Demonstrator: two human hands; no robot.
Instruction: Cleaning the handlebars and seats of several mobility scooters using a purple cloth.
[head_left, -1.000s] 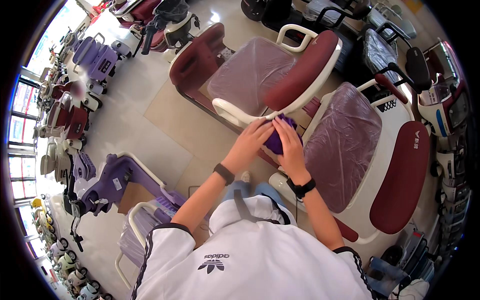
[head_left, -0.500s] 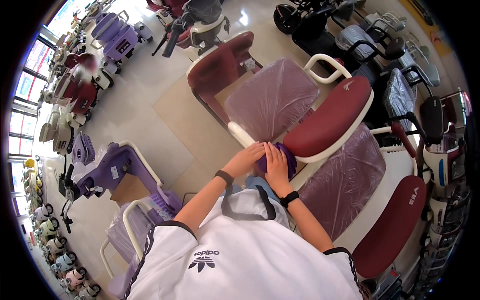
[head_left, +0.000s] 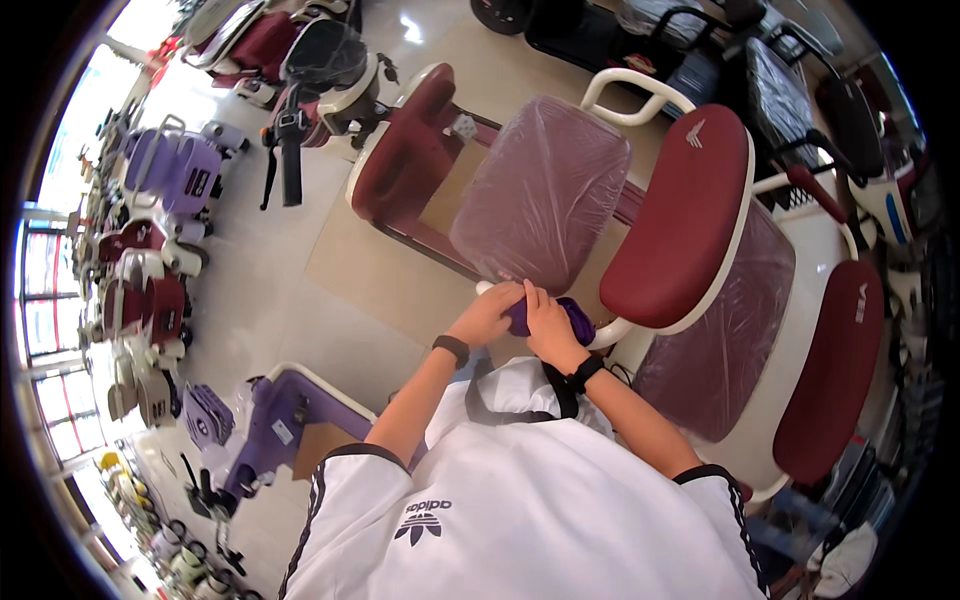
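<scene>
A dark purple cloth [head_left: 578, 318] is bunched around the cream armrest [head_left: 612, 334] of a maroon scooter. My right hand [head_left: 550, 328] is closed over the cloth, its fingers curling on top of the rail. Close beside it, my left hand [head_left: 492, 312] presses at the cloth's left end, fingertips meeting those of the right; its grip is partly hidden. The scooter's seat cushion [head_left: 545, 190], wrapped in clear plastic, lies just beyond both hands. To the right stands the padded maroon backrest [head_left: 682, 215] with its cream rim.
A second plastic-covered maroon seat [head_left: 722, 330] and its backrest [head_left: 832, 375] are at the right. At lower left stands a purple scooter [head_left: 300, 410]. Black handlebars [head_left: 290, 150] rise at upper left. More scooters line the left and right sides.
The view has turned and shifted, so the scooter's backrest looks more upright. Both hands remain on the cloth at the armrest, the left now drawn in closer with its fingers more curled.
</scene>
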